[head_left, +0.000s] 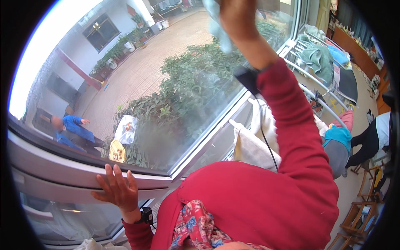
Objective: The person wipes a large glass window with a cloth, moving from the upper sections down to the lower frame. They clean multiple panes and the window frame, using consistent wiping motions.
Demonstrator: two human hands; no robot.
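Observation:
At the top edge, my right hand (239, 18) is raised to the window pane with a pale blue cloth (217, 29); the fingertips are cut off by the picture's edge. The glass pane (187, 137) has hazy, smeared patches low down. My left hand (120, 190) rests with spread fingers on the white window frame (68, 181) and holds nothing. Small black devices are strapped at both wrists, and a cable hangs from the right one.
Drying racks (312, 82) with a green towel (318, 59) and white cloths (254, 140) stand to my right. Wooden stools (359, 218) and another person (372, 134) are farther right. Beyond the glass are leafy shrubs (187, 75), a tiled yard (140, 65) and a person in blue (78, 131).

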